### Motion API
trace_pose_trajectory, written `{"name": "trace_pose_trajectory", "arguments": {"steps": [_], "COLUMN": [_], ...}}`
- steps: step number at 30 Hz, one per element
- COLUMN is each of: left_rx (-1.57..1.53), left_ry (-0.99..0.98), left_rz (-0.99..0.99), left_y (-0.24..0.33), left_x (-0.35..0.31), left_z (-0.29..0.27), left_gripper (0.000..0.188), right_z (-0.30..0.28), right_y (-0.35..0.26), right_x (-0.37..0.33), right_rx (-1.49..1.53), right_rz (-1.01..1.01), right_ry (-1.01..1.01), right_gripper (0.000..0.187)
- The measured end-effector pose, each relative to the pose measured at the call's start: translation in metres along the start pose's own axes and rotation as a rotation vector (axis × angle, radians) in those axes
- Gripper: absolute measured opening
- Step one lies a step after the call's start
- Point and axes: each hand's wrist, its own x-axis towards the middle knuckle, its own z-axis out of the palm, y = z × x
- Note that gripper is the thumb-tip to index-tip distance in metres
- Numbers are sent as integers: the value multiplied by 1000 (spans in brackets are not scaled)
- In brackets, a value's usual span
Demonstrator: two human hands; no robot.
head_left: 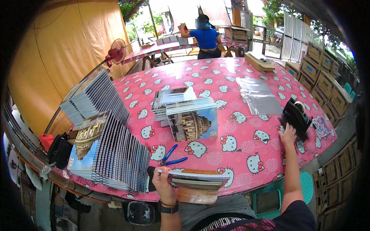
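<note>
My left hand (165,186), with a dark watch on its wrist, is closed on the left end of a book (198,185), held edge-up at the table's near edge. To the right, my right arm stretches out. My right hand (288,135) lies on a heap of dark thin coils (301,134) beside a black tape dispenser (296,114); its thumb and fingers look apart, though the tips are partly hidden. Just beyond my left hand lie blue-handled pliers (172,156). Mid-table stands a stack of books (192,121) with a domed building on the cover, another stack (169,101) behind it.
Tall stacks of spiral-bound books (119,156) fill the table's left side. Clear plastic sheets (259,96) lie on the pink patterned cover (254,163). Cartons (318,73) are piled at right. A person in blue (206,37) stands at a far table, near a red fan (116,52).
</note>
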Motion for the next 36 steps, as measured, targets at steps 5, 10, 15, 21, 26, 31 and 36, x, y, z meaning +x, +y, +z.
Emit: {"name": "trace_pose_trajectory", "arguments": {"steps": [5, 10, 15, 21, 26, 31, 36], "left_rx": [-29, -106, 44, 42, 129, 226, 967], "left_ry": [104, 97, 44, 23, -10, 33, -94], "left_rz": [186, 118, 165, 152, 119, 274, 682], "left_y": [-15, -10, 0, 20, 14, 13, 39], "left_x": [5, 8, 9, 6, 9, 12, -34], "left_z": [-5, -3, -3, 7, 0, 8, 39], "left_gripper": [15, 10, 23, 52, 52, 52, 80], "right_z": [33, 33, 16, 22, -1, -19, -41], "right_y": [24, 26, 2, 19, 8, 15, -9], "right_x": [13, 20, 16, 31, 22, 22, 18], "right_rx": [31, 192, 293, 149, 139, 185, 527], "right_rz": [-170, -277, -118, 17, 18, -28, -144], "right_ry": [12, -176, -223, -202, -183, -67, 15], "right_gripper": [29, 29, 38, 17, 15, 23, 53]}}
